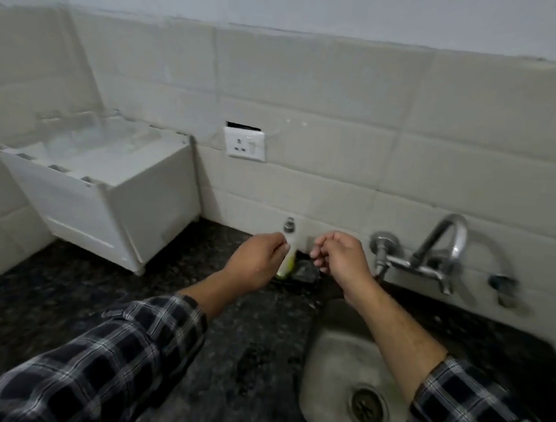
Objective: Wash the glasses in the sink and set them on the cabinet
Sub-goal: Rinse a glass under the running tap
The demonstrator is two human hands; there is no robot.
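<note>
The steel sink (335,358) at the lower right holds no glass that I can see; its drain (367,406) is bare. A white cabinet (111,197) stands on the counter at the left, and faint blurred clear shapes (86,135) on its top could be glasses. My left hand (257,261) and my right hand (341,255) hover side by side above the counter behind the sink. Both have loosely curled fingers and hold nothing. My left fingertips are just in front of a white soap bottle (289,236); I cannot tell if they touch it.
A chrome tap (432,256) juts from the tiled wall above the sink's far edge. A dark scrubber (305,271) lies beside the soap bottle. A wall socket (244,143) sits above them. The black granite counter (80,295) runs left to the cabinet.
</note>
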